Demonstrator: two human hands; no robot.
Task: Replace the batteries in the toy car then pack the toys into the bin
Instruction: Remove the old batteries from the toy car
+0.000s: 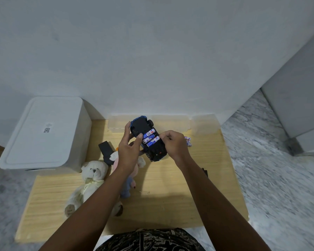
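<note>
A blue toy car (143, 125) is held upside down above the wooden table (179, 192), its black underside up. Three blue-and-white batteries (150, 138) lie side by side in its open compartment. My left hand (128, 151) grips the car's left side, fingertips at the batteries' left ends. My right hand (174, 144) holds the car's right side, with thumb and fingers pinched at the right end of the nearest battery. Loose batteries (188, 141) lie on the table just right of my right hand. A white bin (45, 133) with its lid on stands at the left.
A white teddy bear (88, 182) lies at the table's left, beside a pink and blue plush (129, 185) under my left forearm. A black object (106, 149) lies behind the plush. A small black piece (205, 172) sits by my right forearm. A clear plastic lid (172, 122) rests against the wall.
</note>
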